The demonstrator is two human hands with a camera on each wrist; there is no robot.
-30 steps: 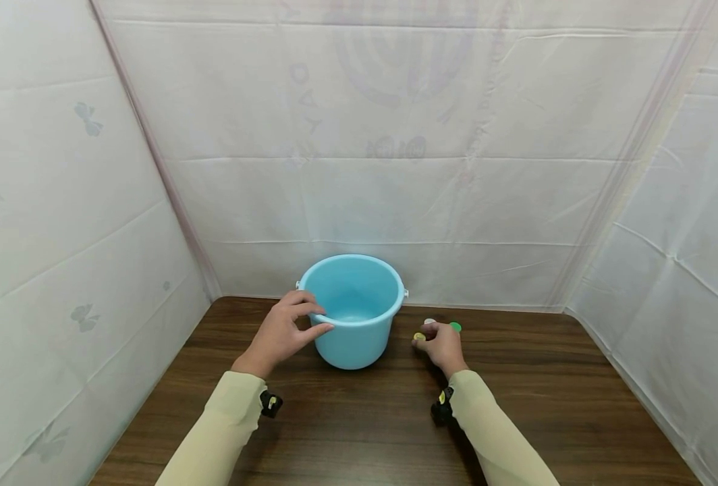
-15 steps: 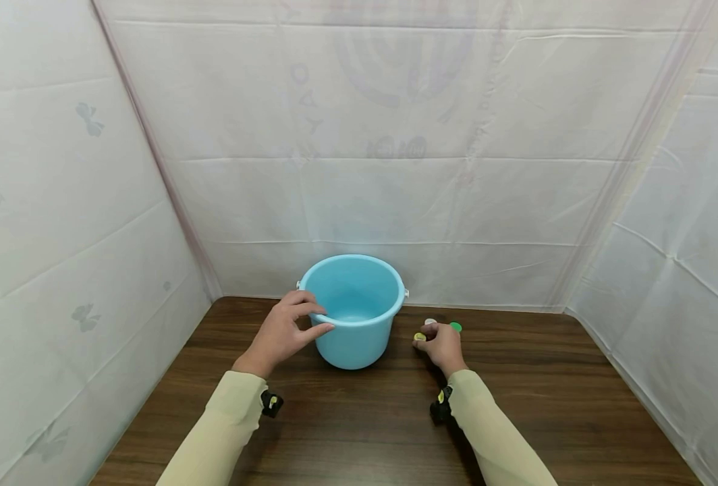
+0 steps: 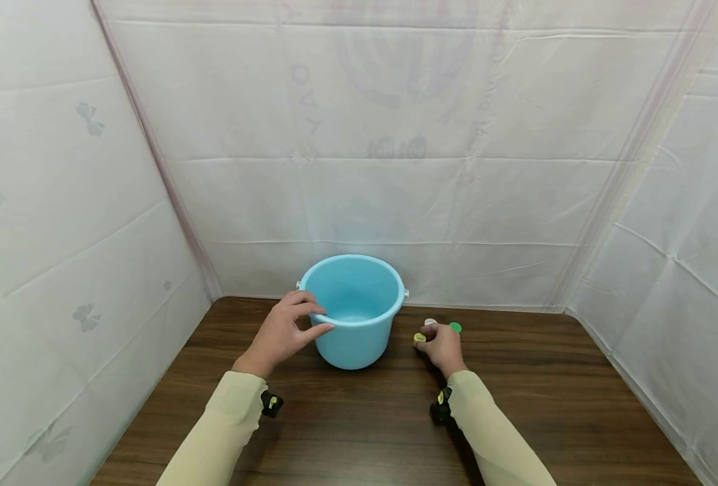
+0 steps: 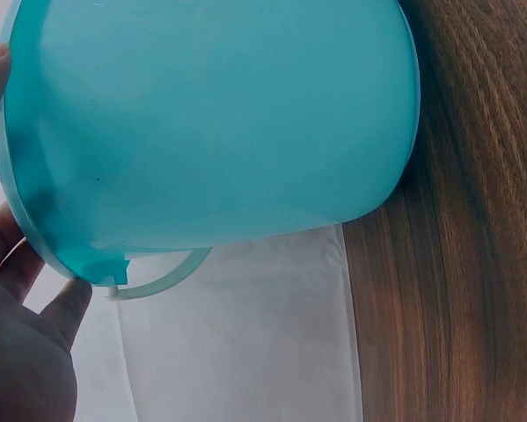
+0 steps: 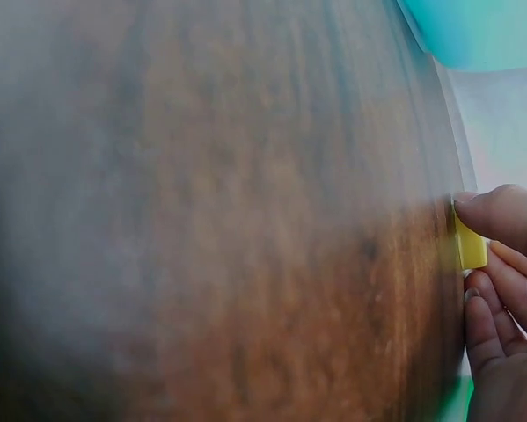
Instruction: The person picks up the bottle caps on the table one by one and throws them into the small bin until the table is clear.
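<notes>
Next to nothing has moved since the earlier head view: I find both hands, the blue bucket and the small caps in the same places. From my end, the step in hand looks like taking up the yellow cap; the right hand has it between thumb and fingertip, down at the bench on the right of the bucket. Whether it is clear of the wood I cannot tell. I judge that the next move calls for a firm, light pinch and a straight lift, without brushing the white cap just beyond the fingers or the green cap on the hand's far side.

The left hand comes in from the left, thumb outside the near rim and fingers over it, only slightly parted about the edge. The bucket stands upright. The right hand reaches forward and inward, knuckles up, its gap closed down to the yellow cap's width.
</notes>
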